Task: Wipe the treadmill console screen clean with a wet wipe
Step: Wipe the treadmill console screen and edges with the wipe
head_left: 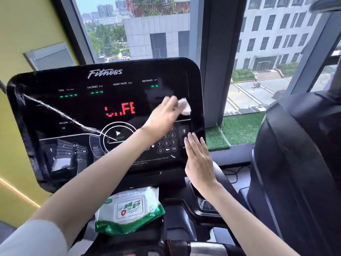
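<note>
Left sleeve [31,239]: white, lowest left corner; forearm reaches up across the console.
Wipes pack [129,209]: green-white, lying just below the console.
Console screen [92,111]: black, lit, red digits at centre.
Left hand [162,115]: fingers hold crumpled wet wipe [184,106] against screen's upper right; blurred.
Right hand [198,159]: fingers straight, flat on lower right edge, beside keypad.

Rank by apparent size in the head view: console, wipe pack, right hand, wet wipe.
console
wipe pack
right hand
wet wipe
The wet wipe is partly hidden under the left hand.
</note>
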Demonstrator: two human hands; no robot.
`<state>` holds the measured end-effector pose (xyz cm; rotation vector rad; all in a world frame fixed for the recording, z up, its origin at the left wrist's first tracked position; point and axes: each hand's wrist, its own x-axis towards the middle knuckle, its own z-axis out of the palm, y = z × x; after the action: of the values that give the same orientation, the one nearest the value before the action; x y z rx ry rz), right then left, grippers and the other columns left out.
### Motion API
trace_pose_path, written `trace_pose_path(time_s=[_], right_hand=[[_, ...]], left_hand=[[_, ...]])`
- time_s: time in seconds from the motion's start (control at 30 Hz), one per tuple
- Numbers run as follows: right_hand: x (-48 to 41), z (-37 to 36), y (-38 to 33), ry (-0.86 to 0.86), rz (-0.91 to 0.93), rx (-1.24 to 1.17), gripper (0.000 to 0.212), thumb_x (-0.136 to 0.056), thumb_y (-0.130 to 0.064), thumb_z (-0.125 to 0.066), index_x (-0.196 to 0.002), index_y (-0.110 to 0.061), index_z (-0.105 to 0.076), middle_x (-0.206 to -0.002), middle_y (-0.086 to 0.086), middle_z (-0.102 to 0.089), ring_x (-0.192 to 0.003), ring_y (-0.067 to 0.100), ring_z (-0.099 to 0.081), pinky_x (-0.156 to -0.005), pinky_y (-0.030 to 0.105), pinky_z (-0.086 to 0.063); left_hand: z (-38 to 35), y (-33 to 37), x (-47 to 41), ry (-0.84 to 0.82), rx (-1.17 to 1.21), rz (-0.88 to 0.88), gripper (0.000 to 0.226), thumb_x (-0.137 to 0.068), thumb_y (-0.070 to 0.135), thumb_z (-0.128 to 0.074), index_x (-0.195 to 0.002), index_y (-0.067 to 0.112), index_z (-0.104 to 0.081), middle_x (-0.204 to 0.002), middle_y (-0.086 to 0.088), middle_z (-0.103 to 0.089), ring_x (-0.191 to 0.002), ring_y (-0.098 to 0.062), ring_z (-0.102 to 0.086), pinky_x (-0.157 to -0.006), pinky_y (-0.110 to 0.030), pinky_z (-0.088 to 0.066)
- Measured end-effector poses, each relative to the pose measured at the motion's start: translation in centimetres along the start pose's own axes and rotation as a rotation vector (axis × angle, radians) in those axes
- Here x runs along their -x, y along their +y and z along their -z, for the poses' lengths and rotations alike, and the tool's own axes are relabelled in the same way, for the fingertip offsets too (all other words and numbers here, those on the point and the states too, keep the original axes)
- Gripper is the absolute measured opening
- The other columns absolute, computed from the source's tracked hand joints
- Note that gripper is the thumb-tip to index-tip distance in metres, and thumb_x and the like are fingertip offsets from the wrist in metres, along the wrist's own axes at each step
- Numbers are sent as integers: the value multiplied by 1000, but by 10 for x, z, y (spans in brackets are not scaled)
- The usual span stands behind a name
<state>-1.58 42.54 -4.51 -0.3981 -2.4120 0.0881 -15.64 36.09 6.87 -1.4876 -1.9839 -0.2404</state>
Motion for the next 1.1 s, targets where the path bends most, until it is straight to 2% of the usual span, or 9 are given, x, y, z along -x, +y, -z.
trace_pose_path(time_s=[0.1,0.2,0.27,0.4,0.47,0.63,0.73,0.9,1.1], right_hand=[[7,-2,-4,-38,20,3,71,-62,15,-57,-131,7,-46,-140,20,-45,-133,30,-40,-112,41,-19],[6,-1,-4,-25,1,-14,68,-63,17,-58,-130,7,-47,-139,21,-45,-132,31,-40,-111,43,-22],[2,1,-4,-5,-14,-28,67,-63,18,-54,-129,8,-47,-139,22,-45,-132,32,-40,-110,43,-24],[-7,2,-5,-2,-34,-22,62,-70,12,-32,-131,7,-46,-139,21,-45,-132,32,-40,-111,43,-24],[-10,1,-6,-4,-39,-15,65,-71,8,-23,-132,7,-45,-140,20,-45,-133,32,-39,-111,43,-23],[-18,-4,-13,9,-52,-54,67,-64,18,-48,-130,9,-46,-138,22,-46,-134,32,-36,-113,41,-17],[-18,-4,-19,-11,-34,-55,76,-60,21,-55,-134,7,-42,-143,21,-39,-136,31,-32,-114,39,-14],[-15,-7,-19,-31,-8,-51,74,-62,20,-47,-134,7,-41,-144,21,-39,-137,30,-32,-114,38,-14],[-17,-9,-28,-67,40,-109,79,-63,21,-53,-139,6,-35,-148,21,-31,-141,29,-22,-116,39,-11]], left_hand=[[-4,6,-2,55,57,195,71,-55,-24,-53,-121,3,-54,-96,-14,-48,-82,-28,-44,-48,-27,-37],[-13,11,12,-33,-50,-134,60,-61,-16,-43,-118,1,-54,-95,-10,-41,-80,-25,-39,-48,-31,-45],[-5,-3,11,-17,-5,-153,60,-63,-15,-38,-119,1,-53,-95,-11,-42,-82,-26,-37,-48,-34,-45],[1,-24,9,251,133,446,71,-62,-25,-41,-126,5,-51,-97,-16,-45,-86,-29,-42,-60,-31,-43],[-8,-10,17,265,162,547,69,-66,-20,-36,-129,5,-47,-99,-16,-45,-87,-27,-40,-64,-31,-42],[-22,10,40,60,-53,-89,55,-70,-9,-42,-123,2,-52,-96,-9,-46,-80,-23,-41,-64,-27,-45],[-10,-25,51,200,76,259,75,-61,-21,-51,-131,6,-47,-101,-7,-38,-86,-24,-39,-58,-29,-43],[-11,-23,58,432,219,802,65,-72,-23,-39,-132,3,-43,-103,-19,-45,-90,-31,-43,-78,-29,-42],[-25,6,71,124,38,224,57,-76,8,-26,-126,2,-52,-93,-13,-52,-81,-23,-41,-47,-29,-46]])
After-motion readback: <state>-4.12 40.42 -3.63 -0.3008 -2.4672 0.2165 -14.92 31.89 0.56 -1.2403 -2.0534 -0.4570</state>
